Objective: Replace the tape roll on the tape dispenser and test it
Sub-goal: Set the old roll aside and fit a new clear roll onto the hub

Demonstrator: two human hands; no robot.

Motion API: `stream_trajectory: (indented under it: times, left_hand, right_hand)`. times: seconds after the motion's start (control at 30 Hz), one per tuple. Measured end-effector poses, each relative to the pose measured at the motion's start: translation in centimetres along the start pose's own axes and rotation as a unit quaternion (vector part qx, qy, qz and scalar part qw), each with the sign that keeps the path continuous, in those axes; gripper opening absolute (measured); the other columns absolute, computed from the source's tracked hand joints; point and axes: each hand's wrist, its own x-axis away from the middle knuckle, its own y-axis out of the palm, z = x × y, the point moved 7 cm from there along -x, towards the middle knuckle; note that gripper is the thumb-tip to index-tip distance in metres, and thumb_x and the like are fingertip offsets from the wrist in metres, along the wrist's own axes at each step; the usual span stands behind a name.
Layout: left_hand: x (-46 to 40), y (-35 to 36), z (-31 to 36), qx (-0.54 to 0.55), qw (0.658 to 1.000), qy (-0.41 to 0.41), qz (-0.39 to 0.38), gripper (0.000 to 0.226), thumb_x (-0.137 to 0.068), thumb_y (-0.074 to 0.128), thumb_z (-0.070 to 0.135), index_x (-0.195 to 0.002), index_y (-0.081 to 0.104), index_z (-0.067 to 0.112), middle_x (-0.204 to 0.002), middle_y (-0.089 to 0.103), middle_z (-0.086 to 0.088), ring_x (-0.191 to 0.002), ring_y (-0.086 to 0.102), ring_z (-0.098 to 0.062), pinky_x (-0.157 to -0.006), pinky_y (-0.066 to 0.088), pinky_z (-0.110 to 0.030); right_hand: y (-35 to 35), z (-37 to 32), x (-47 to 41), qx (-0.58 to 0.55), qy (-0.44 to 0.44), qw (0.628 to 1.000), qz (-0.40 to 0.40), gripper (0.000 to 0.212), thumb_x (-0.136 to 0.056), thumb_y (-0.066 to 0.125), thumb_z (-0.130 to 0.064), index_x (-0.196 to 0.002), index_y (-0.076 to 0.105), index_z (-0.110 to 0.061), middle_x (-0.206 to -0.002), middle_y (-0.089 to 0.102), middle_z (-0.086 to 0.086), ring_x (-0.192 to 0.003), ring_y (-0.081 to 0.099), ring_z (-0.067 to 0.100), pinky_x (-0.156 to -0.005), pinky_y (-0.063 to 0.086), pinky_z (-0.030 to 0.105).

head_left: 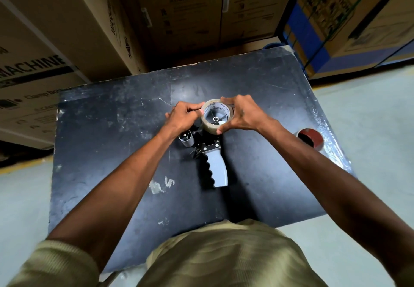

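Note:
A hand-held tape dispenser (218, 170) lies flat on the black table (100, 152), its grey ribbed handle pointing toward me. A roll of clear tape (207, 125) sits over the dispenser's hub, whose spokes show through the core. My left hand (182, 117) pinches the roll's left rim with thumb and fingers. From the right, my right hand (240, 114) spans the roll, fingers on its far edge and thumb on its near edge. The dispenser's grey roller (187, 139) sticks out just below my left hand.
A second roll with a reddish core (310, 137) stands near the table's right edge. Large cardboard boxes (179, 17) are stacked close behind the table and to the left. Pale concrete floor (369, 118) lies on both sides.

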Motion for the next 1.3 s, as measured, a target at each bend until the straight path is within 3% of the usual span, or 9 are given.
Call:
stream_trajectory:
  times: [0.27,0.37,0.43,0.53,0.7,0.83,0.9,1.1,1.3]
  left_hand:
    - [-0.5,-0.2,0.9,-0.044,0.998,-0.010,-0.044,0.032,-0.084,0.070,0.037,-0.114,0.073,0.047,-0.121,0.072,0.018,-0.128,0.050,-0.014,-0.091,0.011,-0.041]
    - [-0.7,0.2,-0.2,-0.011,0.995,-0.002,-0.099,0.039,-0.066,0.071,0.063,-0.105,0.068,0.062,-0.117,0.072,0.023,-0.123,0.058,-0.009,-0.113,0.022,-0.046]
    - [-1.1,0.8,-0.9,-0.013,0.994,0.009,-0.108,0.045,-0.059,0.068,0.071,-0.104,0.065,0.067,-0.116,0.072,0.022,-0.120,0.061,-0.009,-0.114,0.026,-0.056]
    - [-0.6,0.9,-1.1,-0.019,0.995,0.005,-0.093,0.048,-0.059,0.066,0.072,-0.106,0.066,0.064,-0.112,0.075,0.018,-0.117,0.062,-0.011,-0.113,0.015,-0.056]
    - [0.7,0.5,-0.7,-0.015,0.997,0.000,-0.077,0.036,-0.073,0.070,0.059,-0.109,0.066,0.062,-0.116,0.073,0.019,-0.120,0.059,-0.006,-0.117,0.012,-0.057]
    - [0.4,0.8,-0.8,-0.002,0.996,0.008,-0.086,0.040,-0.065,0.068,0.065,-0.105,0.064,0.067,-0.113,0.073,0.021,-0.119,0.062,-0.011,-0.117,0.022,-0.058]
    - [0.3,0.8,-0.5,-0.014,0.998,0.003,-0.066,0.032,-0.078,0.069,0.057,-0.110,0.070,0.057,-0.118,0.072,0.019,-0.123,0.058,-0.009,-0.117,0.014,-0.058]
    - [0.3,1.0,1.9,-0.106,0.993,0.050,-0.005,0.025,-0.090,0.066,0.047,-0.112,0.076,0.039,-0.117,0.074,0.005,-0.119,0.060,-0.012,-0.088,0.017,-0.036]
    - [-0.6,1.3,2.9,-0.103,0.992,0.059,-0.041,0.029,-0.084,0.073,0.045,-0.110,0.077,0.033,-0.115,0.074,0.009,-0.118,0.062,-0.011,-0.112,0.030,-0.039]
  right_hand:
    - [0.2,-0.4,0.3,0.023,0.010,1.000,-0.010,0.084,-0.043,0.099,-0.049,-0.112,0.073,-0.009,-0.115,0.075,0.015,-0.103,0.071,0.029,-0.088,0.056,0.044]
    - [0.5,-0.4,0.7,0.019,0.014,1.000,-0.004,0.084,-0.045,0.099,-0.045,-0.115,0.072,-0.009,-0.117,0.075,0.013,-0.105,0.071,0.027,-0.089,0.056,0.042]
    - [0.8,-0.4,0.8,0.025,0.016,1.000,0.002,0.089,-0.045,0.098,-0.047,-0.120,0.070,-0.008,-0.118,0.075,0.012,-0.105,0.071,0.026,-0.090,0.056,0.041]
    - [1.5,-0.7,0.6,0.068,0.011,0.998,0.001,0.097,-0.047,0.096,-0.050,-0.129,0.063,-0.010,-0.112,0.076,0.011,-0.104,0.071,0.029,-0.087,0.056,0.040]
    - [1.5,-0.4,0.6,0.038,0.000,0.999,0.002,0.093,-0.047,0.098,-0.046,-0.126,0.065,-0.009,-0.119,0.075,0.010,-0.107,0.070,0.028,-0.091,0.054,0.040]
    - [1.5,-0.1,1.0,0.009,0.002,1.000,-0.004,0.095,-0.050,0.100,-0.040,-0.131,0.063,-0.007,-0.125,0.073,0.010,-0.114,0.069,0.023,-0.100,0.049,0.035]
    - [1.6,0.4,0.9,-0.014,0.014,1.000,-0.002,0.103,-0.047,0.101,-0.039,-0.136,0.060,-0.006,-0.130,0.070,0.009,-0.120,0.066,0.021,-0.106,0.046,0.030]
    - [2.0,2.6,1.7,-0.051,0.057,0.997,0.012,0.107,-0.043,0.102,-0.041,-0.134,0.057,-0.008,-0.126,0.071,0.005,-0.117,0.067,0.020,-0.105,0.048,0.029]
    - [2.2,2.9,2.5,-0.055,0.064,0.996,0.042,0.099,-0.045,0.101,-0.042,-0.128,0.059,-0.008,-0.118,0.074,0.004,-0.111,0.069,0.021,-0.097,0.051,0.032]
